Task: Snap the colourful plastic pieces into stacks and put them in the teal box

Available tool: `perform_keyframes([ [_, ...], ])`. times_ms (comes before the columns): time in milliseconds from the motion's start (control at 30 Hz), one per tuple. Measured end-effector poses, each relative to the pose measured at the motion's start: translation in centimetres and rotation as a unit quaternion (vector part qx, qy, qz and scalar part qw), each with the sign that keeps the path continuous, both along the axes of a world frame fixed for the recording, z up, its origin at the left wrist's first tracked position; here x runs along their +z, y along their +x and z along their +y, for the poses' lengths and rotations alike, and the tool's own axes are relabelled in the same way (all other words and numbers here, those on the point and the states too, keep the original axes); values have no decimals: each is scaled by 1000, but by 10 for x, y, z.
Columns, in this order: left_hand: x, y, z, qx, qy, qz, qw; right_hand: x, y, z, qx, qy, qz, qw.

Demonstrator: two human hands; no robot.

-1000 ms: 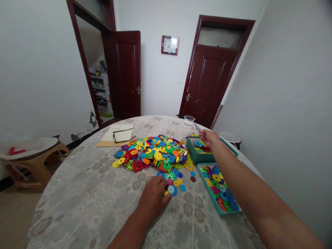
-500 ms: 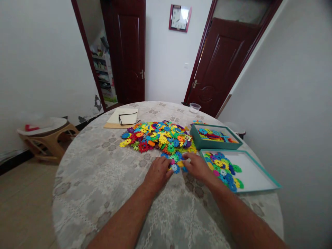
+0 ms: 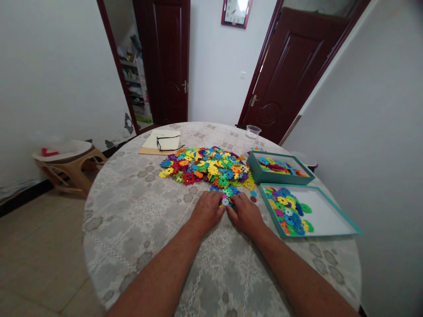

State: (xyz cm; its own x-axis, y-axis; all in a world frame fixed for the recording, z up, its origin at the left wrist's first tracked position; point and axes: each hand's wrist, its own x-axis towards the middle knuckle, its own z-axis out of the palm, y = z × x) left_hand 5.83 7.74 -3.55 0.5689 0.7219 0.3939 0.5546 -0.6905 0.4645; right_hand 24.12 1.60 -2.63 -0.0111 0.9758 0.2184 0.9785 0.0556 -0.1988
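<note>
A small cluster of joined gear-shaped plastic pieces [image 3: 228,192] lies on the table just in front of a big colourful pile of such pieces [image 3: 205,164]. My left hand [image 3: 209,210] grips the cluster's left side with curled fingers. On its right side my right hand [image 3: 245,212] also has bent fingers pressed on it. Between the two thumbs a light blue piece [image 3: 225,201] shows. The fingers cover part of the cluster's edges.
To the right are a teal box [image 3: 274,177] of coloured parts and a shallow teal-rimmed tray [image 3: 325,198] with gear pieces. Glasses [image 3: 168,143] rest on papers [image 3: 155,140] at the back left. A clear bowl [image 3: 253,130] stands at the far edge.
The view has tilted down and shifted left. My right hand has moved nearer my left hand, down along the cluster. A blue and a brown disc now show right of the cluster.
</note>
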Motion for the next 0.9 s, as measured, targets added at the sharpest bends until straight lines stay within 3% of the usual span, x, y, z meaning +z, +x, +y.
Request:
perform_keyframes([
  [400, -1, 2, 6, -2, 7, 48, 999, -10, 10, 14, -18, 33, -45, 998],
  [567, 1, 1, 4, 8, 8, 32, 999, -14, 16, 17, 12, 104, 92, 990],
  [733, 3, 1, 2, -4, 24, 49, 999, -11, 21, 22, -34, 124, 271, 954],
  [900, 3, 2, 3, -8, 42, 57, 997, -9, 21, 31, -16, 81, 287, 954],
])
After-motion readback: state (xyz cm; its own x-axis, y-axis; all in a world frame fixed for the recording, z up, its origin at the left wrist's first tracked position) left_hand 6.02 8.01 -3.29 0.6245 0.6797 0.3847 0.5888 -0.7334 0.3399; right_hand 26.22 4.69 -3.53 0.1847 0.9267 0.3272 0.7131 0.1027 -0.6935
